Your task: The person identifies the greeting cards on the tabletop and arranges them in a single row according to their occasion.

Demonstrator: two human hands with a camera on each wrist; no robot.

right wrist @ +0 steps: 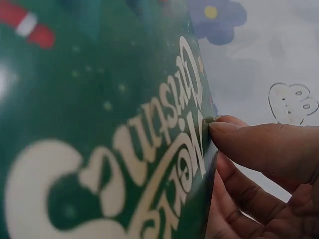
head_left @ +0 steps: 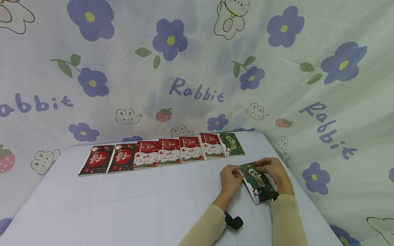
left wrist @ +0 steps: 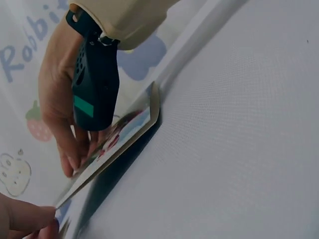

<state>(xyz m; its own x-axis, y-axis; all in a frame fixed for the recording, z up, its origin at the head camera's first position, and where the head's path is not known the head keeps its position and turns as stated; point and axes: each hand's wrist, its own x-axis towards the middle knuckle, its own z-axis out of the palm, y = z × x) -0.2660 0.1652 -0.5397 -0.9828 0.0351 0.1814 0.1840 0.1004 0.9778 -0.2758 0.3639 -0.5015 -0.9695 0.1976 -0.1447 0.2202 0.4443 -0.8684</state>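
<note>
A green Christmas card [head_left: 256, 181] with gold "Merry Christmas" lettering is between both hands, above the right part of the white table. My left hand [head_left: 231, 179] pinches the card's far left corner; its thumb and fingers show at the lower left of the left wrist view. On the other side, my right hand [head_left: 275, 172] holds the far right edge, and in the right wrist view the thumb [right wrist: 266, 149] presses on the cover with fingers behind. Seen from the left wrist, the card [left wrist: 122, 142] is tilted, with a dark shadow beneath it.
Along the table's back edge lies a row of cards: two black ones with red circles [head_left: 97, 159] at left, several red-and-white ones [head_left: 170, 153], and a green one [head_left: 233, 145] at right. A patterned curtain [head_left: 197, 68] hangs behind the white table [head_left: 138, 205].
</note>
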